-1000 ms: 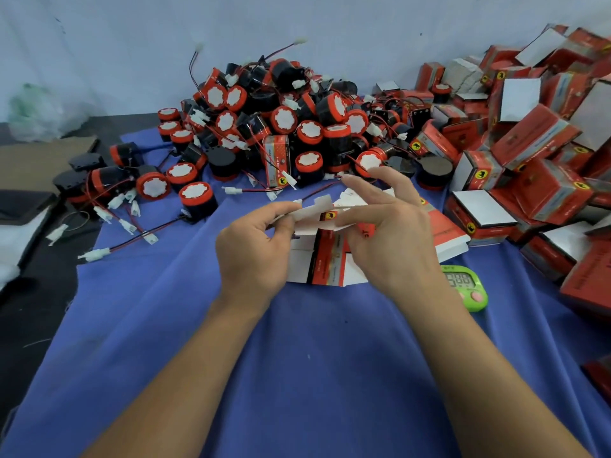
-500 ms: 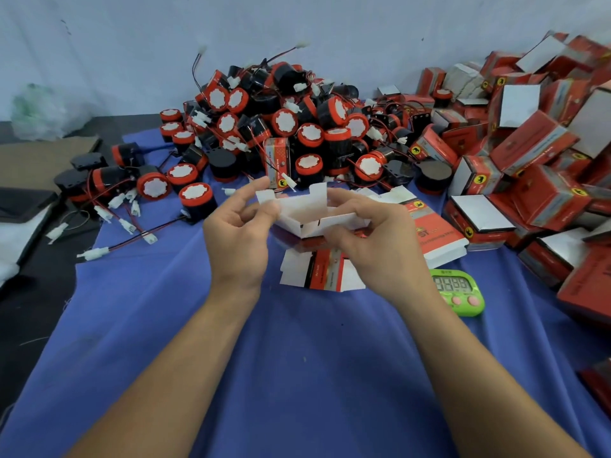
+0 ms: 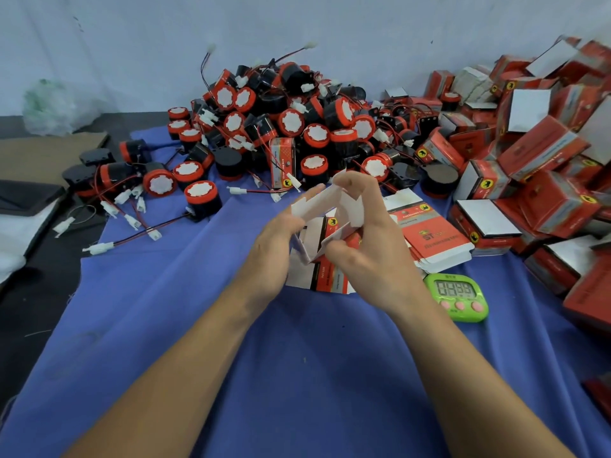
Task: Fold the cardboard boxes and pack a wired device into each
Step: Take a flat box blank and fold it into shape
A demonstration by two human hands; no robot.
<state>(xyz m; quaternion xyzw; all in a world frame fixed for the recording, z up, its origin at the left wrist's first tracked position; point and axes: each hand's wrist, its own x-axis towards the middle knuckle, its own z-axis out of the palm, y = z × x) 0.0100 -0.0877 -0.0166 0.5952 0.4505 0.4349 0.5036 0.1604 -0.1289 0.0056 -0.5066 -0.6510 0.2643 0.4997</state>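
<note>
Head: timer (image 3: pixel 458 297) beside flat boxes (image 3: pixel 433 239).

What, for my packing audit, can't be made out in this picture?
All in the head view:
- Box: partly covered by the left hand and right hand; where each grip meets the card is unclear.
- Timer: digits blurred.
- Flat boxes: print too small to read.
- Packed boxes: pile cut off by the right edge, and closed flaps hide the contents.
</note>
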